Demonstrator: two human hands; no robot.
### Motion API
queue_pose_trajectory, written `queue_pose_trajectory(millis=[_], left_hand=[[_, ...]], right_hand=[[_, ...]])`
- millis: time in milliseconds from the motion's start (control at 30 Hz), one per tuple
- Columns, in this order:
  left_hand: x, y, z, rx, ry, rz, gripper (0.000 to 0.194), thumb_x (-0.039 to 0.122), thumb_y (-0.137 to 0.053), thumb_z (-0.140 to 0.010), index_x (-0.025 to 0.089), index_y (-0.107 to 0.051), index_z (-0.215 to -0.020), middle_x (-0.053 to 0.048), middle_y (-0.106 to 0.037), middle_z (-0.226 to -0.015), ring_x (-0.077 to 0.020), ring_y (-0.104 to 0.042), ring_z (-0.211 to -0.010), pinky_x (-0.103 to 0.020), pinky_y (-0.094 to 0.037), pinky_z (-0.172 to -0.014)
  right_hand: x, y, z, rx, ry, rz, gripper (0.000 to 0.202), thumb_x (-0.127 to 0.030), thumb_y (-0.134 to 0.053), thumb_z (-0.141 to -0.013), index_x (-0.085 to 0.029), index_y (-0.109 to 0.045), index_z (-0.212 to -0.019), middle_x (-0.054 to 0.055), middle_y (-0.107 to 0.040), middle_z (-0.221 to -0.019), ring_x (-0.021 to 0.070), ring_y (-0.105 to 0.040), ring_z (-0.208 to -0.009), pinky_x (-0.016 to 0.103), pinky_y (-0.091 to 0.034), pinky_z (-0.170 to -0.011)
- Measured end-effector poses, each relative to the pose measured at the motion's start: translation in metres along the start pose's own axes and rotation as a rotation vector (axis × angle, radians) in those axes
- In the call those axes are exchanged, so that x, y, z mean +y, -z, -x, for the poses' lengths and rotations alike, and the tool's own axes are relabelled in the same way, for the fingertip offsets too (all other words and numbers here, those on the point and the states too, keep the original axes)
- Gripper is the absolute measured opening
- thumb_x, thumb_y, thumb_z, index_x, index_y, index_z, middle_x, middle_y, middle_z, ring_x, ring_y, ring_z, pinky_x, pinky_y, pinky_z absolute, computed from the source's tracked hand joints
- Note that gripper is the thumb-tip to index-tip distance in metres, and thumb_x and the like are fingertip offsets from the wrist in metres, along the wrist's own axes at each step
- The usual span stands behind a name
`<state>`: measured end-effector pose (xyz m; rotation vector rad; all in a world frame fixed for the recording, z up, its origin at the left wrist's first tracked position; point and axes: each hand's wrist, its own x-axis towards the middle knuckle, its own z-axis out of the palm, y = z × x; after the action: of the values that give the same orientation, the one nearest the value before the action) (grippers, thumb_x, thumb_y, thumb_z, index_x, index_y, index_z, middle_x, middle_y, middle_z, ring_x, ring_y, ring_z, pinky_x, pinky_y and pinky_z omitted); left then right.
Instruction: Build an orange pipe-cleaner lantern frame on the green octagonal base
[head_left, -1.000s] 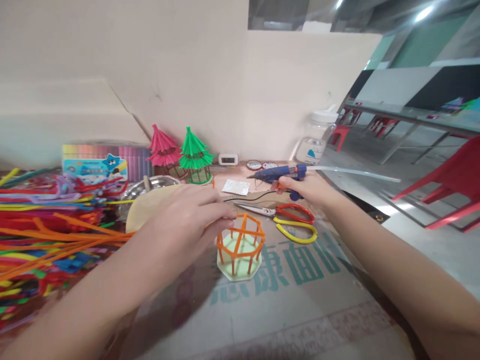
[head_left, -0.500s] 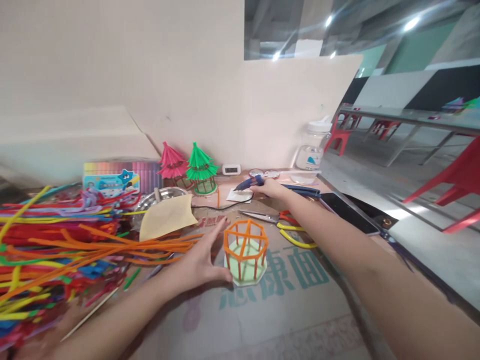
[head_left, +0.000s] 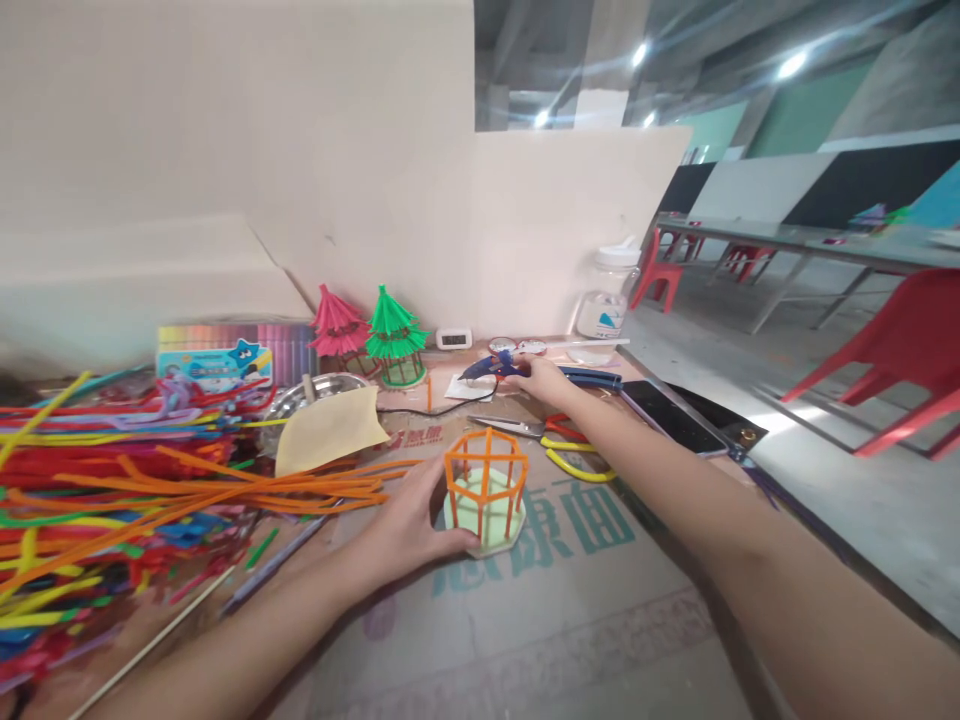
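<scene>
An orange frame of pipe cleaners stands on a pale green base on the printed cardboard. My left hand is around its left side, thumb at the front edge of the base and the other fingers partly hidden behind it. Farther back, my right hand has its fingers around a blue glue gun, whose nozzle points left above a small white paper. Scissors with orange handles and yellow-handled pliers lie between the frame and my right forearm.
Loose pipe cleaners cover the left side, beside a yellow sheet over a metal bowl. Pink and green roofed models stand behind. A phone and a plastic jar are at the right.
My left hand has closed in on the orange frame, which now tilts a little differently. My right hand remains at the glue gun. The whole view has shifted slightly.
</scene>
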<state>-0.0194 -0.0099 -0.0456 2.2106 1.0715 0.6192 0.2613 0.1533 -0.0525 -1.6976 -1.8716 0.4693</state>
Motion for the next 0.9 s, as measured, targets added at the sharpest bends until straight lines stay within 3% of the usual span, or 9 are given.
queue_pose_trajectory(millis=[200, 333, 533, 600, 733, 900], left_hand=[[-0.003, -0.001, 0.000, 0.018, 0.002, -0.039, 0.069, 0.040, -0.081, -0.071, 0.025, -0.054, -0.132, -0.009, -0.061, -0.131, -0.0326, -0.056, -0.120, -0.047, -0.044, -0.105], [-0.003, 0.000, 0.000, 0.017, -0.043, -0.043, 0.070, 0.045, -0.081, -0.072, 0.027, -0.053, -0.133, -0.010, -0.060, -0.132, -0.0337, -0.056, -0.119, -0.048, -0.045, -0.103], [-0.002, 0.002, 0.000, 0.050, 0.000, -0.082, 0.066, 0.049, -0.079, -0.072, 0.021, -0.057, -0.128, -0.014, -0.062, -0.127, -0.0340, -0.057, -0.115, -0.048, -0.047, -0.097], [-0.004, 0.001, 0.000, 0.060, -0.010, -0.109, 0.063, 0.050, -0.079, -0.072, 0.021, -0.058, -0.124, -0.013, -0.063, -0.124, -0.0340, -0.057, -0.114, -0.048, -0.047, -0.096], [-0.008, 0.000, -0.002, 0.046, -0.061, -0.119, 0.066, 0.050, -0.078, -0.073, 0.022, -0.056, -0.128, -0.013, -0.061, -0.129, -0.0350, -0.054, -0.120, -0.048, -0.044, -0.101], [-0.010, 0.000, -0.003, 0.059, -0.105, -0.091, 0.083, 0.049, -0.081, -0.072, 0.026, -0.044, -0.142, -0.013, -0.054, -0.140, -0.0362, -0.048, -0.130, -0.051, -0.038, -0.109]], right_hand=[[0.005, 0.023, 0.027, 0.069, 0.022, 0.059, 0.033, -0.031, -0.068, -0.086, -0.013, -0.069, -0.113, 0.014, -0.073, -0.112, 0.0236, -0.067, -0.102, 0.032, -0.048, -0.090], [0.000, 0.046, 0.060, 0.109, 0.080, 0.069, 0.020, -0.032, -0.063, -0.088, -0.016, -0.073, -0.093, 0.011, -0.075, -0.098, 0.0230, -0.067, -0.092, 0.033, -0.048, -0.085], [-0.038, 0.078, 0.119, 0.151, 0.197, -0.006, 0.020, -0.034, -0.057, -0.092, -0.019, -0.070, -0.092, 0.004, -0.073, -0.088, 0.0184, -0.066, -0.080, 0.029, -0.050, -0.073], [-0.054, 0.085, 0.142, 0.142, 0.347, -0.096, 0.017, -0.032, -0.058, -0.092, -0.021, -0.070, -0.094, 0.003, -0.074, -0.090, 0.0176, -0.067, -0.079, 0.028, -0.050, -0.070], [-0.074, 0.089, 0.176, 0.081, 0.600, -0.070, 0.012, -0.024, -0.056, -0.095, -0.023, -0.067, -0.100, 0.004, -0.074, -0.094, 0.0174, -0.068, -0.087, 0.030, -0.051, -0.078], [-0.077, 0.084, 0.180, 0.059, 0.657, -0.034, 0.011, -0.023, -0.057, -0.096, -0.023, -0.066, -0.101, 0.005, -0.073, -0.091, 0.0189, -0.067, -0.086, 0.033, -0.051, -0.078]])
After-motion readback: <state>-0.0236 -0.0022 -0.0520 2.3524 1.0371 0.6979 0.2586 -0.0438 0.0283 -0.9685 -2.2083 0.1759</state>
